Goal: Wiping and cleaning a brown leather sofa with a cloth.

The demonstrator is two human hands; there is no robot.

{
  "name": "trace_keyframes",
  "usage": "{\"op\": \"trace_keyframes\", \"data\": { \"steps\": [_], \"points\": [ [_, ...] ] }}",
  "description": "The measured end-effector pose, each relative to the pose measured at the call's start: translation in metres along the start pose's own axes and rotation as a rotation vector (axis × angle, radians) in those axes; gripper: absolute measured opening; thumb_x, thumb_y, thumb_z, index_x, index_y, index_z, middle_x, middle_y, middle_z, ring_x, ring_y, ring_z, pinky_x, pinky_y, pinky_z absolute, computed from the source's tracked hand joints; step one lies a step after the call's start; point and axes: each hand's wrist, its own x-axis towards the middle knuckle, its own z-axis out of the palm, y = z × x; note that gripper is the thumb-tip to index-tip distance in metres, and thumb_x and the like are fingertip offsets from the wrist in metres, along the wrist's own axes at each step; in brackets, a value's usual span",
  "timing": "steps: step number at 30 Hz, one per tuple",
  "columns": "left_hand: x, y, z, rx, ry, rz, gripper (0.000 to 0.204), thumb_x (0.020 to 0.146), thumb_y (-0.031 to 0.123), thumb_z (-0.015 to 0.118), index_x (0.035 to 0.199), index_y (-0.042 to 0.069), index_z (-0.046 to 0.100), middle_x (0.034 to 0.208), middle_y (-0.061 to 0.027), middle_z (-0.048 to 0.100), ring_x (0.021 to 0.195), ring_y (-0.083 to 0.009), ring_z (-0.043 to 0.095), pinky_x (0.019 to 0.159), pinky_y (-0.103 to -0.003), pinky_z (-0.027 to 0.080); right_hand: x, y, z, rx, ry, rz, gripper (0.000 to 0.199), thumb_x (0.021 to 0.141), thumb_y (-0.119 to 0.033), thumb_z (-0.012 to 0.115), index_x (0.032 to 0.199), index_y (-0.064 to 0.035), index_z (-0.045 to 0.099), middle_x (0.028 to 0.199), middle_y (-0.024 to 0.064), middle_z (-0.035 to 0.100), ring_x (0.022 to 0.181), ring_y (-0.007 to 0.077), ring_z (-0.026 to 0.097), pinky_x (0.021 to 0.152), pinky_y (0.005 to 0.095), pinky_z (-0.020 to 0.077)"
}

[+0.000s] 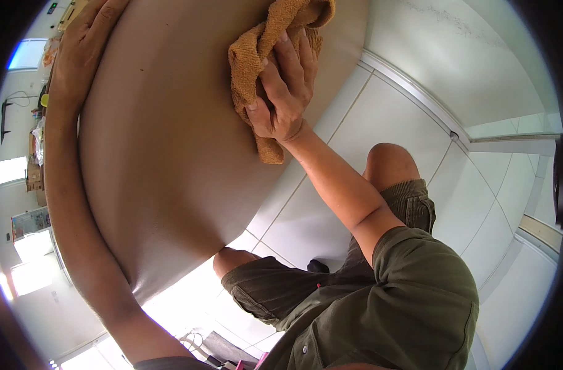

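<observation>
White floor tiles (417,114) spread beneath a smooth brown upholstered panel (170,123). Near its upper right side sits one bunched orange-brown terry towel (247,68), under the right hand (287,86), whose fingers are slightly parted and bent around its folds, holding it to the surface. The left hand (87,31) lies along the panel's left edge; its fingers run out of view, so their spread cannot be told. Wiping well probably calls for a flatter towel and even pressure. Count: one panel, one towel, two hands.
</observation>
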Motion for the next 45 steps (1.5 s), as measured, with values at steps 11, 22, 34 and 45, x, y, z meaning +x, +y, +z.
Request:
{"op": "trace_keyframes", "data": {
  "steps": [11,22,34,45],
  "points": [
    [-0.002,0.001,0.011,-0.011,-0.039,-0.102,0.041,0.094,0.033,0.037,0.130,0.015,0.044,0.132,-0.0106,0.044,0.123,-0.0215,0.041,0.104,-0.033,0.031,0.009,0.000,-0.013,-0.065,-0.058,-0.049,0.038,0.086,-0.035,0.044,0.114,-0.0140,0.058,0.127,0.0141,0.048,0.121,0.0396,0.038,0.096,0.0490,0.0286],
    [-0.017,0.014,-0.011,0.190,-0.074,0.126,0.038,0.094,0.027,0.039,0.129,0.015,0.045,0.128,-0.0099,0.047,0.119,-0.0210,0.045,0.101,-0.031,0.035,0.045,0.062,0.020,-0.220,0.252,-0.957,0.042,0.091,-0.038,0.040,0.121,-0.0120,0.052,0.131,0.0189,0.042,0.121,0.0441,0.036,0.099,0.0546,0.0276],
    [0.003,-0.030,-0.009,0.393,-0.027,0.461,0.036,0.094,0.021,0.040,0.128,0.015,0.047,0.125,-0.0092,0.051,0.115,-0.0204,0.049,0.097,-0.030,0.038,-0.032,0.108,-0.007,0.056,0.287,0.102,0.048,0.094,-0.031,0.038,0.132,-0.0013,0.038,0.136,0.0193,0.035,0.128,0.0350,0.029,0.104,0.0443,0.0224],
    [-0.003,-0.044,-0.009,0.331,-0.040,0.449,0.043,0.089,0.006,0.039,0.131,0.013,0.042,0.131,-0.0095,0.045,0.123,-0.0241,0.041,0.103,-0.034,0.034,-0.185,0.125,-0.047,-0.031,0.140,1.487,0.048,0.093,-0.026,0.030,0.134,-0.0020,0.029,0.136,0.0181,0.035,0.125,0.0341,0.034,0.103,0.0410,0.0280]
  ]
}}
